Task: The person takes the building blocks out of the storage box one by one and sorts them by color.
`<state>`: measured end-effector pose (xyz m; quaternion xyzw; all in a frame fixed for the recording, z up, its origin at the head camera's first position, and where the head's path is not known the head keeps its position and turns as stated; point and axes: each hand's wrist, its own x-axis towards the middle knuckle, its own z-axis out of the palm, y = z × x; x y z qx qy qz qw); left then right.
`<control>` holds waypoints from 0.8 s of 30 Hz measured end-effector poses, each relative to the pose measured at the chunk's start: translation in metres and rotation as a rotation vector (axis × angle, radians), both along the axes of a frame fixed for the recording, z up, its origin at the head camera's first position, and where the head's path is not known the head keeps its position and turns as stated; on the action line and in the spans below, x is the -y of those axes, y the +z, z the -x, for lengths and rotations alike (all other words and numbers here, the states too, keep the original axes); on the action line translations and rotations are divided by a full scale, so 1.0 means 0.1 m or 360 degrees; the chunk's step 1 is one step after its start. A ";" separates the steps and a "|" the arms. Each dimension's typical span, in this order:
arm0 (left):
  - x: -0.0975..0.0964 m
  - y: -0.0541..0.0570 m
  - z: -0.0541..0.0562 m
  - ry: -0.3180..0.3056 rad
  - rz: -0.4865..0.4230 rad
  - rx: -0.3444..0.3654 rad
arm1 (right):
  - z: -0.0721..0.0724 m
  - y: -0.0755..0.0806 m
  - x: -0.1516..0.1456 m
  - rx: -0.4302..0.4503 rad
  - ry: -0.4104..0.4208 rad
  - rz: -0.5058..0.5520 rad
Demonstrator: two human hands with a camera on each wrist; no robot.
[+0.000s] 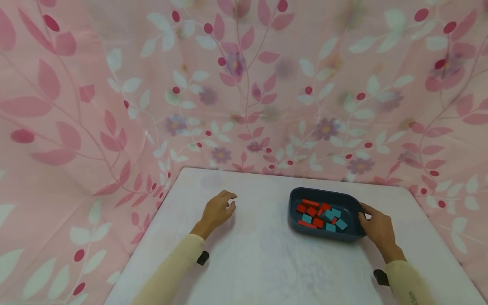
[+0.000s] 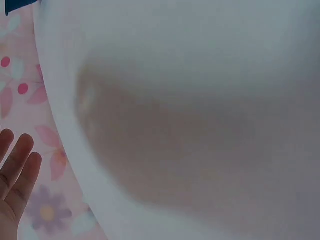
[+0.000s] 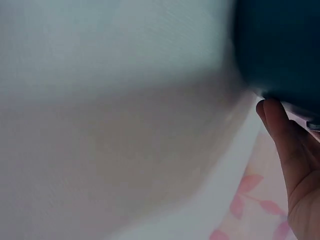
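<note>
A dark blue rectangular tray [image 1: 324, 234] with rounded corners sits at the right of the table in the head view. Several red blocks [image 1: 318, 222] and light blue blocks [image 1: 341, 224] lie mixed inside it, some of them thin red strips. My right hand [image 1: 377, 226] grips the tray's right end, thumb at the rim; in the right wrist view the fingers [image 3: 280, 130] meet the tray's dark side [image 3: 280, 50]. Left of the tray, my left hand [image 1: 217, 212] hovers over the table with loosely bent fingers and holds nothing. Its spread fingers [image 2: 22, 170] show in the left wrist view.
A white cloth covers the table [image 1: 259, 262]. Pink curtains [image 1: 244, 106] with a leaf and flower print hang behind it and along both sides. Dark wrist-worn pieces show by the left sleeve [image 1: 171, 267] and the right sleeve [image 1: 406, 279].
</note>
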<state>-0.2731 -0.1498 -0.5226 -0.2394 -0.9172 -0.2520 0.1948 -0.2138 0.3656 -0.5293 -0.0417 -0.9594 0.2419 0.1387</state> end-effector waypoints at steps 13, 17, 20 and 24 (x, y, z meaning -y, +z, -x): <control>-0.79 0.05 0.01 -0.0189 -0.0142 0.0288 | -0.04 -0.08 0.01 0.0096 -0.0177 0.0175; -1.02 0.15 0.06 -0.0252 -0.0142 0.0321 | -0.03 -0.04 -0.03 0.0121 -0.0113 0.0205; -1.12 0.21 0.08 -0.0289 -0.0138 0.0365 | -0.01 0.01 -0.04 0.0176 -0.0042 0.0246; -1.21 0.24 0.09 -0.0343 -0.0159 0.0443 | -0.03 0.05 -0.08 0.0271 0.0004 0.0338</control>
